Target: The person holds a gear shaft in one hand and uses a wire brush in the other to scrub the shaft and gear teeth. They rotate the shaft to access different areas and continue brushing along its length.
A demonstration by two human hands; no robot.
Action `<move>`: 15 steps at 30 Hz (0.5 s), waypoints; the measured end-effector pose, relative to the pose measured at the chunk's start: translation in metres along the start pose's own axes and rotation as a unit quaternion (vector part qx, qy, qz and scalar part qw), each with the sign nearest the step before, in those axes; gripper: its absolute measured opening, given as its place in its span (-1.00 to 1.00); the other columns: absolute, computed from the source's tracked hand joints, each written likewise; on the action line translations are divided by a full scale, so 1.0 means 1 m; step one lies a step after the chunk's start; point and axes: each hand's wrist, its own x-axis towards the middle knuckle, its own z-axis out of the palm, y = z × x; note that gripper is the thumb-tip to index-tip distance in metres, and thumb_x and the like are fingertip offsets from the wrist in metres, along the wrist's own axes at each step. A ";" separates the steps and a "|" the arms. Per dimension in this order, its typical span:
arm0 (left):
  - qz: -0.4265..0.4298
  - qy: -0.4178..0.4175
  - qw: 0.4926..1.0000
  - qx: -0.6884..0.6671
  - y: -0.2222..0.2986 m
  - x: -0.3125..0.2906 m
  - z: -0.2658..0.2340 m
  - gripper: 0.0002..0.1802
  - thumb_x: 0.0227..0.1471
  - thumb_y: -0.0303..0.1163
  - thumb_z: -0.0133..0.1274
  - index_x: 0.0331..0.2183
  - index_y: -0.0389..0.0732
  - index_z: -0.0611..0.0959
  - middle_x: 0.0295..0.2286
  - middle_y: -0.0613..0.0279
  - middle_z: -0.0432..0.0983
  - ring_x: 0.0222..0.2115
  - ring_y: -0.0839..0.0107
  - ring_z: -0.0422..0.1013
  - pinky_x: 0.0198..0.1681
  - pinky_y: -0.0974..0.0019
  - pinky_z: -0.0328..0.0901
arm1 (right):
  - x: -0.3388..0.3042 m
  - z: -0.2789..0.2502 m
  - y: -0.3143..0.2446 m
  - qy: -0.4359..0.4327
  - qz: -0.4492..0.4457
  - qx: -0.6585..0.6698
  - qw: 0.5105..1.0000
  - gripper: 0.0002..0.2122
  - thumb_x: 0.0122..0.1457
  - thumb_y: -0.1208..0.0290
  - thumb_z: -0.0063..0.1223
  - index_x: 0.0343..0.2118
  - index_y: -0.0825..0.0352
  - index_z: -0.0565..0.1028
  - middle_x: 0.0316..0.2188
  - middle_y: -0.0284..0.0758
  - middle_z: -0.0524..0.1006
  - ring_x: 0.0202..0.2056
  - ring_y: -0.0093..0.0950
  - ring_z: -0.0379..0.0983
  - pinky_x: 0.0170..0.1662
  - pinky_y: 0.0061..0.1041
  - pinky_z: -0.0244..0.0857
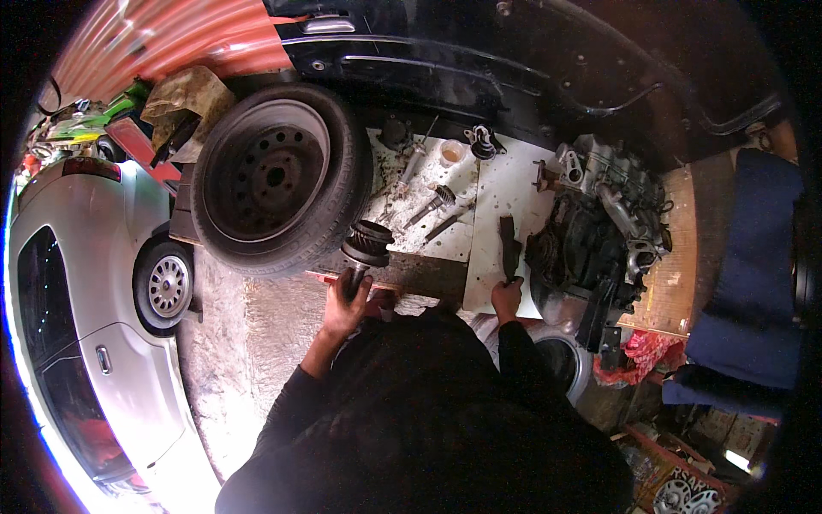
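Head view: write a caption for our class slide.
Left hand grips a geared shaft beside a wheel; right hand holds a dark tool near an engine.

I wear a black top (pixel 419 411), loose across the body, its long sleeves just as dark. My left sleeve (pixel 291 403) ends short of the wrist, baring a stretch of forearm; my right sleeve (pixel 521 351) reaches nearer the hand. My left hand (pixel 344 310) and right hand (pixel 507 300) are bare. Shadow hides the cloth's finer details.

From here I've got a car (pixel 128 368) far left of frame, wheel (pixel 257 176) upper left, engine (pixel 591 231) right of center, gears (pixel 369 242) in between.
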 end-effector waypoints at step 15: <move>-0.119 -0.050 0.979 -0.157 0.008 -0.002 0.006 -0.47 0.32 -0.17 0.01 0.02 -0.51 0.46 -0.33 0.15 0.49 -0.31 0.48 0.37 -0.20 0.35 0.33 | 0.035 0.002 -0.036 0.029 -0.069 -0.199 0.977 -0.26 0.15 0.03 0.13 0.27 0.42 0.18 0.05 0.11 0.44 0.04 0.07 0.43 0.05 -0.03 0.37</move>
